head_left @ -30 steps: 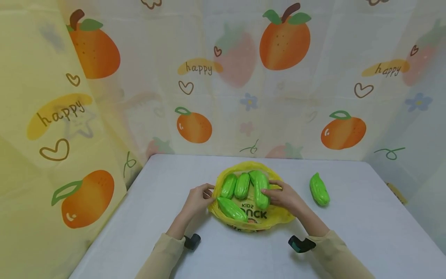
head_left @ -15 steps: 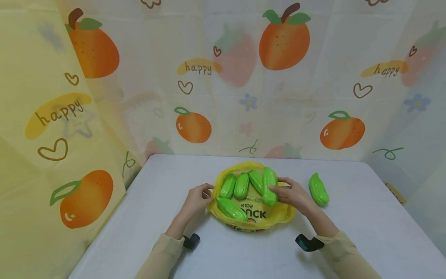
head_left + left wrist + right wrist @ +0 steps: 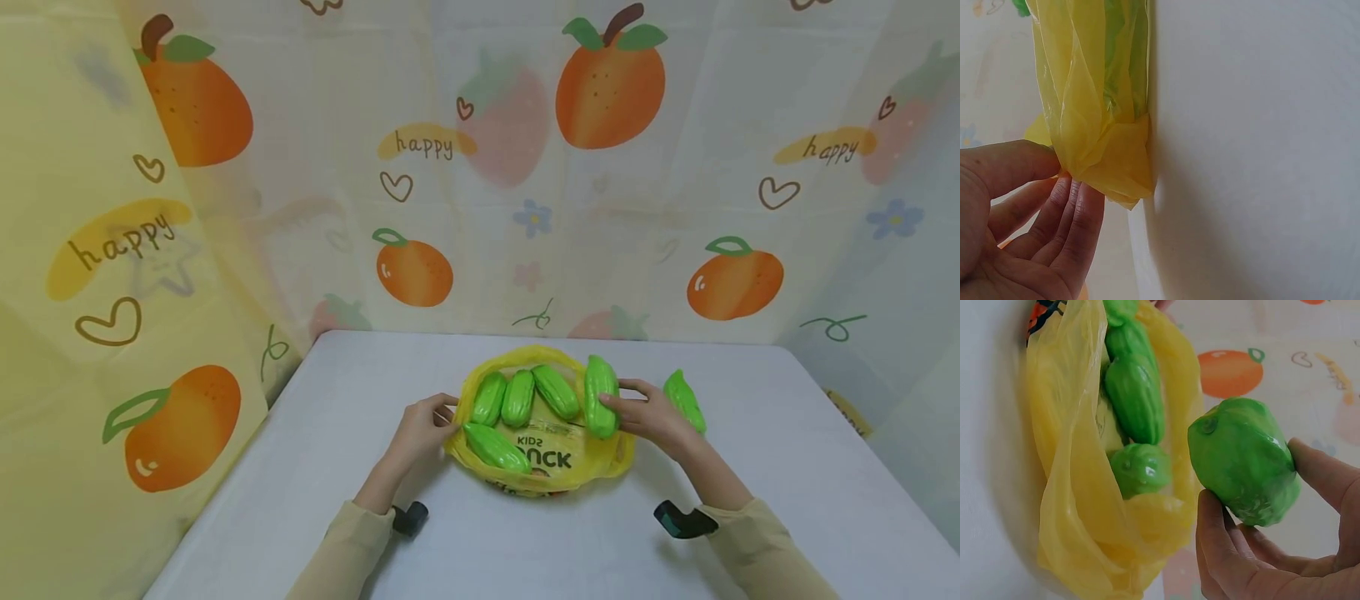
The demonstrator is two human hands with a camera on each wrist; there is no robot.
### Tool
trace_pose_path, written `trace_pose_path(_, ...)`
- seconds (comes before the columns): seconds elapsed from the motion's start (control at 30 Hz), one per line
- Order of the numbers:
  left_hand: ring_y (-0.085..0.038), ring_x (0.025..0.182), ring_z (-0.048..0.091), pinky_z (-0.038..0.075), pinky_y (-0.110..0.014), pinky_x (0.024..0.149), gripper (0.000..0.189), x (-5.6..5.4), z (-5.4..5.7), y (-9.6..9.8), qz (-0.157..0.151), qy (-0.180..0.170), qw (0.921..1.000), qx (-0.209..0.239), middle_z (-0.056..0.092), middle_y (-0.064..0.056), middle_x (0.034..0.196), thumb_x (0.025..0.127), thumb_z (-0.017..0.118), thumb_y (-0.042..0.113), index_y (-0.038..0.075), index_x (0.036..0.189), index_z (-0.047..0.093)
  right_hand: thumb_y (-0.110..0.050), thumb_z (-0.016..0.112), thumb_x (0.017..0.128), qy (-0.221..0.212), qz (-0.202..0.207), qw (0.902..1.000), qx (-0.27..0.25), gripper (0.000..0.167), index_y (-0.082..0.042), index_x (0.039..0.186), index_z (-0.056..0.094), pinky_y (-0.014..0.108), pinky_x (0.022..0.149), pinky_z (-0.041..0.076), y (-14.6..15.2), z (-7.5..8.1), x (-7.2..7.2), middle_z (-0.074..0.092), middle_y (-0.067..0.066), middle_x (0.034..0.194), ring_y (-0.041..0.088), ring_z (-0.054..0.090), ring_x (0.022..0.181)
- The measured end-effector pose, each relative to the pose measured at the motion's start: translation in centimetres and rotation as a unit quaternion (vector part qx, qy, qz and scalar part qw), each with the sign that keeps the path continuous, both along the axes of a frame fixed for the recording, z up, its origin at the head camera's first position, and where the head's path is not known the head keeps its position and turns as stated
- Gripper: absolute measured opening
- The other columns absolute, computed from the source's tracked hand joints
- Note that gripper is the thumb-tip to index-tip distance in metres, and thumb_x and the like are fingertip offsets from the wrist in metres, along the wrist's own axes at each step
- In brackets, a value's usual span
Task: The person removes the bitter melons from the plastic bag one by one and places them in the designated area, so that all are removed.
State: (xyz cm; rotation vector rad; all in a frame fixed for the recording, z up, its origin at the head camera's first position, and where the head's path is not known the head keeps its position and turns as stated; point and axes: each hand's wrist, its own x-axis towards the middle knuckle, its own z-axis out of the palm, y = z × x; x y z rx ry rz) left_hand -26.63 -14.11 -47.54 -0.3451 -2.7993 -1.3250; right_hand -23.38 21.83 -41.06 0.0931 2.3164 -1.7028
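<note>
A yellow plastic bag [image 3: 592,473] lies on the table with its mouth spread wide. Inside it are several shiny green toy cucumbers [image 3: 497,448]. My left hand [image 3: 420,427] pinches the left edge of the bag; in the left wrist view the thumb and fingers meet on gathered yellow plastic [image 3: 1079,94]. Over the bag's right edge, my right hand [image 3: 654,418] holds another green toy cucumber [image 3: 600,398], roughly upright. The right wrist view has this cucumber [image 3: 1241,462] end-on between thumb and fingers, apart from those in the bag.
One more green toy cucumber [image 3: 682,398] lies on the white table [image 3: 525,550] to the right, partly behind my right hand. A fruit-print cloth [image 3: 480,225] hangs behind the table and along its left side.
My right hand has moved right and slightly up with its toy cucumber, away from the others toward the bag's right edge. My left hand has kept its place on the bag.
</note>
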Motion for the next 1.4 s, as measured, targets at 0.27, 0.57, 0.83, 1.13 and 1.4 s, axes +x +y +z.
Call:
trace_pose_path(0.27, -0.014, 0.075, 0.061, 0.052, -0.029, 0.066, 0.033, -0.1, 0.0, 0.0, 0.005, -0.001, 1.0000, -0.001, 0.065, -0.001, 0.083, 0.079, 0.071, 0.009, 0.010, 0.112, 0.067, -0.041, 0.060, 0.090, -0.011, 0.003, 0.9999, 0.010, 0.083, 0.004, 0.146, 0.019, 0.039, 0.097, 0.047, 1.3, 0.2, 0.3, 0.042, 0.031, 0.138, 0.029, 0.058, 0.116)
trace_pose_path(0.57, -0.014, 0.075, 0.061, 0.052, -0.029, 0.066, 0.033, 0.0, 0.1, 0.0, 0.005, -0.003, 1.0000, -0.001, 0.065, -0.001, 0.084, 0.079, 0.072, 0.008, 0.010, 0.112, 0.067, -0.041, 0.062, 0.090, -0.013, -0.017, 0.9996, 0.017, 0.086, 0.008, 0.146, 0.019, 0.035, 0.092, 0.050, 3.1, 0.3, 0.3, 0.041, 0.030, 0.136, 0.016, 0.062, 0.103)
trace_pose_path(0.83, -0.013, 0.075, 0.060, 0.052, -0.029, 0.066, 0.033, 0.1, 0.2, 0.0, 0.006, -0.004, 1.0000, -0.003, 0.065, -0.002, 0.084, 0.079, 0.072, 0.008, 0.010, 0.112, 0.067, -0.043, 0.062, 0.089, -0.017, -0.031, 0.9987, 0.037, 0.090, 0.008, 0.147, 0.016, 0.031, 0.088, 0.052, 4.9, 0.6, 0.5, 0.039, 0.029, 0.135, 0.008, 0.059, 0.094)
trace_pose_path(1.13, -0.014, 0.075, 0.060, 0.052, -0.029, 0.066, 0.033, 0.1, 0.3, 0.1, 0.008, -0.006, 0.9999, -0.006, 0.065, -0.002, 0.084, 0.079, 0.071, 0.007, 0.009, 0.112, 0.067, -0.049, 0.059, 0.089, -0.035, -0.045, 0.9963, 0.065, 0.095, 0.008, 0.148, 0.010, 0.041, 0.098, 0.045, 6.7, 1.0, 0.7, 0.028, 0.032, 0.142, 0.030, 0.050, 0.117)
trace_pose_path(1.4, -0.013, 0.075, 0.061, 0.052, -0.028, 0.066, 0.033, -0.1, 0.0, 0.0, 0.007, -0.003, 1.0000, -0.004, 0.065, -0.001, 0.084, 0.079, 0.072, 0.008, 0.010, 0.112, 0.067, -0.049, 0.054, 0.091, -0.031, -0.051, 0.9950, 0.079, 0.094, 0.010, 0.147, 0.007, 0.047, 0.102, 0.040, 8.4, 1.0, 0.7, 0.024, 0.033, 0.144, 0.040, 0.042, 0.125)
